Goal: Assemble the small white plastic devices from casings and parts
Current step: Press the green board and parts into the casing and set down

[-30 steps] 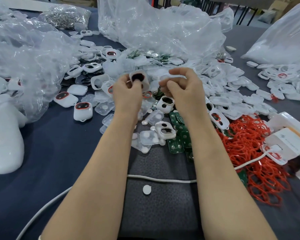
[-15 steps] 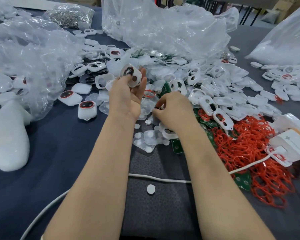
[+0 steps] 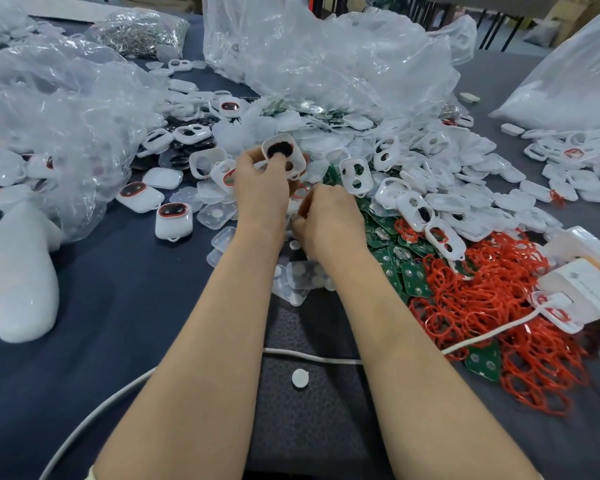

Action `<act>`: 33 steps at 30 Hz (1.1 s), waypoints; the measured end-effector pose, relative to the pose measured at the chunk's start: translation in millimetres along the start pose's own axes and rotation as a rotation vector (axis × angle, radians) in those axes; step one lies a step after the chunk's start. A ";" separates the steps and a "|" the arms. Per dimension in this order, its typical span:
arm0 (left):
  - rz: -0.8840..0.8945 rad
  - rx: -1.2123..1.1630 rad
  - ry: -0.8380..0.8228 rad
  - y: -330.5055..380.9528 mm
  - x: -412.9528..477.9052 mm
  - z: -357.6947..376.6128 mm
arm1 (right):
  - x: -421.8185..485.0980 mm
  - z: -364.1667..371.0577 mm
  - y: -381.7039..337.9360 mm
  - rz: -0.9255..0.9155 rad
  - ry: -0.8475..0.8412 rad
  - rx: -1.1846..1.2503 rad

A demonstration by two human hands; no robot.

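The white casing (image 3: 284, 155) is sitting in our left hand (image 3: 262, 188), pinched between thumb and fingertips and held up over the middle of the desk (image 3: 118, 306), its 2 openings facing us.

In the head view, we are seeing what has shifted. 1 second ago both hands were meeting at this casing. Now our right hand (image 3: 329, 223) is lying low just beside the left, knuckles up, fingers curled down into the loose translucent pads (image 3: 302, 278). We are not managing to tell whether those fingers are closing on a part or only sorting. We are judging that the fitting is pausing while we are fetching the next piece for the casing.

The desk is wearing a dark blue cloth, with a darker textured mat at the middle of the near edge. A white cable (image 3: 312, 356) is running across the mat, and 1 small white disc (image 3: 299, 378) is lying on it. Green circuit boards (image 3: 388, 244) and red rings (image 3: 482, 299) are piling up toward the right edge. 2 closed devices (image 3: 173, 220) are resting toward the left. Clear plastic bags (image 3: 326, 57) are crowding the far and left edges. Beyond the far right corner, cardboard boxes (image 3: 568, 12) and dark furniture legs are showing.
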State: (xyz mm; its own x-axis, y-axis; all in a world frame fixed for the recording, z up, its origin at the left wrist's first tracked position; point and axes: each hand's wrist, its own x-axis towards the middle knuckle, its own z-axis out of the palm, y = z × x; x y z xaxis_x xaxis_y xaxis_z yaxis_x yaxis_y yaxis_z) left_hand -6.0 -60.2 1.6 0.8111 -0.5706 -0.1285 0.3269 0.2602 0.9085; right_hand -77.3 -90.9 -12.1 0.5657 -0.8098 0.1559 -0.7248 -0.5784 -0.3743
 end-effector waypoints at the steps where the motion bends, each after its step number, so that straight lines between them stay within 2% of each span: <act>1: -0.005 -0.002 0.004 -0.2 0.1 0.0 | 0.2 0.1 0.2 -0.007 -0.004 0.005; 4: -0.025 0.018 -0.001 0.3 -0.6 -0.6 | 1.6 -1.9 3.3 -0.021 -0.005 0.057; 12: 0.017 0.078 -0.025 -3.9 -0.4 0.0 | 4.1 -21.1 22.3 0.081 0.207 0.788; 20: 0.155 0.289 -0.085 -9.5 -1.7 0.7 | 3.7 -27.7 23.6 0.158 0.244 1.213; 22: 0.149 0.322 -0.107 -10.3 -0.8 1.0 | 3.0 -29.3 24.7 0.183 0.210 1.288; 28: 0.148 0.401 -0.132 -13.5 -0.4 3.9 | 5.8 -37.1 29.9 0.328 -0.040 1.790; 33: 0.136 0.392 -0.134 -15.5 0.4 4.1 | 6.1 -36.9 32.5 0.363 -0.059 1.832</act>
State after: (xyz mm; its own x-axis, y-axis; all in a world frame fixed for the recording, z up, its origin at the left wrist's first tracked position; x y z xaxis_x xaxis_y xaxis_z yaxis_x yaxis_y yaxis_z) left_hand -12.7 -67.7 -10.9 0.7558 -0.6541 0.0317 -0.0081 0.0391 0.9992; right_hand -112.0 -118.3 10.4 0.5404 -0.8263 -0.1591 0.4494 0.4432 -0.7756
